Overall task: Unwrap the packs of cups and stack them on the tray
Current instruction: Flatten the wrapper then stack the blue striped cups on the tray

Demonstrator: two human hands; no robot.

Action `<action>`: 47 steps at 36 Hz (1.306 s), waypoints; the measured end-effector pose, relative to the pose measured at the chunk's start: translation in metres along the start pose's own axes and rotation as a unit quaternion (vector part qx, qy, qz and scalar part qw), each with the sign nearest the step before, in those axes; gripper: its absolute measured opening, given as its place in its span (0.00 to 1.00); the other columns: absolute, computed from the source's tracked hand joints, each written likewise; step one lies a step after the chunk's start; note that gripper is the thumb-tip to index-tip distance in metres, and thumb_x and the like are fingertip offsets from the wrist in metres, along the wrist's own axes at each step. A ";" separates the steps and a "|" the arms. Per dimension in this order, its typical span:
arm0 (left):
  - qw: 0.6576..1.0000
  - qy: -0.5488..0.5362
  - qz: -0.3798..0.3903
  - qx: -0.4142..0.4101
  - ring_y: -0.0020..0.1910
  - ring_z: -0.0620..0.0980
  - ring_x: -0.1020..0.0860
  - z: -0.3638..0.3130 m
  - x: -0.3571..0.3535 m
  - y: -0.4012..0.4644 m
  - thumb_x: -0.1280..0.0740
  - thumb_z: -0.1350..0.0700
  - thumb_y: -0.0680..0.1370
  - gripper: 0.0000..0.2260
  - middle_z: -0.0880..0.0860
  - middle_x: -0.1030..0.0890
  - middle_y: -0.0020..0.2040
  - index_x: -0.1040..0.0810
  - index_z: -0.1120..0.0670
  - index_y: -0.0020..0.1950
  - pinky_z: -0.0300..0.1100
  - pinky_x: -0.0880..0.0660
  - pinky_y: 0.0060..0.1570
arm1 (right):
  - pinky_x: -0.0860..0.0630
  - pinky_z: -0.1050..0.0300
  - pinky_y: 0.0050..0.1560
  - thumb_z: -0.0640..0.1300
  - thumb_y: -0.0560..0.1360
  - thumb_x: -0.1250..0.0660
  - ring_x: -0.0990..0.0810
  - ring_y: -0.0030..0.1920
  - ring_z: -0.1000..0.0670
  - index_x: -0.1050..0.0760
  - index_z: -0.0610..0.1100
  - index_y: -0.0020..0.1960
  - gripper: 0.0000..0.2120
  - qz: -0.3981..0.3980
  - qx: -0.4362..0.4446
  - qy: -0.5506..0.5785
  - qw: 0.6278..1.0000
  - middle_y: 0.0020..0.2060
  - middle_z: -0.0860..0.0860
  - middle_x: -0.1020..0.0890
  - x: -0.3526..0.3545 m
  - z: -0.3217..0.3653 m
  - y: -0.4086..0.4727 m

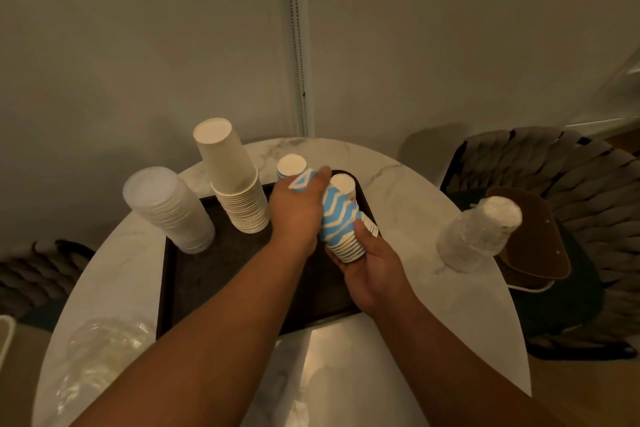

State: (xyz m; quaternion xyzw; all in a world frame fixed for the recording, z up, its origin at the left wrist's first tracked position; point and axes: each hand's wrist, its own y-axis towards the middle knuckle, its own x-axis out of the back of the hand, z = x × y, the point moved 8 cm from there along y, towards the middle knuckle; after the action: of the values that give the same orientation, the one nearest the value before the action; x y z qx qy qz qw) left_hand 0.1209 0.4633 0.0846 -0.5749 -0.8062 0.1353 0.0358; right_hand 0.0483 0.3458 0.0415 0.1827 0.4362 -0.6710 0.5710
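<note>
A dark tray (214, 274) lies on the round marble table (408, 191). On its far left stand a stack of clear plastic cups (169, 211) and a stack of plain white paper cups (235, 191), both upside down. My left hand (294, 211) grips a stack of blue-and-white zigzag cups (294, 172) at the tray's far end. My right hand (370, 267) holds a second blue zigzag stack (341, 218) by its lower rims, tilted, over the tray. A wrapped pack of clear cups (478, 236) stands on the table to the right.
Crumpled clear wrapping (100, 354) lies on the table's near left. A woven chair (561, 218) with a brown object on its seat stands right of the table. A wall and blind cord rise behind.
</note>
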 end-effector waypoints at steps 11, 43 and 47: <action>0.933 0.214 -0.029 -0.288 0.51 0.46 0.22 -0.124 -0.007 0.042 0.23 0.44 0.69 0.27 0.48 0.22 0.52 0.28 0.53 0.61 0.37 0.26 0.52 | 0.26 0.48 0.57 0.46 0.70 0.35 0.17 0.49 0.47 0.26 0.44 0.60 0.19 -0.038 0.001 0.010 0.999 0.50 0.47 0.15 0.023 0.011 0.007; 0.920 0.272 -0.034 -0.280 0.60 0.50 0.23 -0.074 -0.003 0.036 0.32 0.43 0.77 0.20 0.52 0.21 0.60 0.25 0.54 0.64 0.42 0.28 0.57 | 0.26 0.47 0.59 0.47 0.71 0.36 0.19 0.54 0.45 0.28 0.43 0.65 0.23 -0.057 -0.004 0.009 0.998 0.57 0.44 0.18 0.029 0.012 0.015; 0.967 0.172 0.039 -0.184 0.57 0.45 0.22 -0.054 -0.012 0.009 0.28 0.40 0.72 0.27 0.48 0.21 0.58 0.27 0.53 0.65 0.44 0.25 0.60 | 0.27 0.48 0.58 0.48 0.72 0.36 0.19 0.53 0.46 0.28 0.44 0.66 0.23 -0.043 -0.007 0.015 0.999 0.59 0.45 0.19 0.018 0.013 0.015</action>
State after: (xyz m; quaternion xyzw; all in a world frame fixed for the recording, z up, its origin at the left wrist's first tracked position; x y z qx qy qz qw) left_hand 0.1445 0.4638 0.1351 -0.6176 -0.7755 -0.1153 0.0623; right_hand 0.0604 0.3250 0.0292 0.1694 0.4570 -0.6892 0.5361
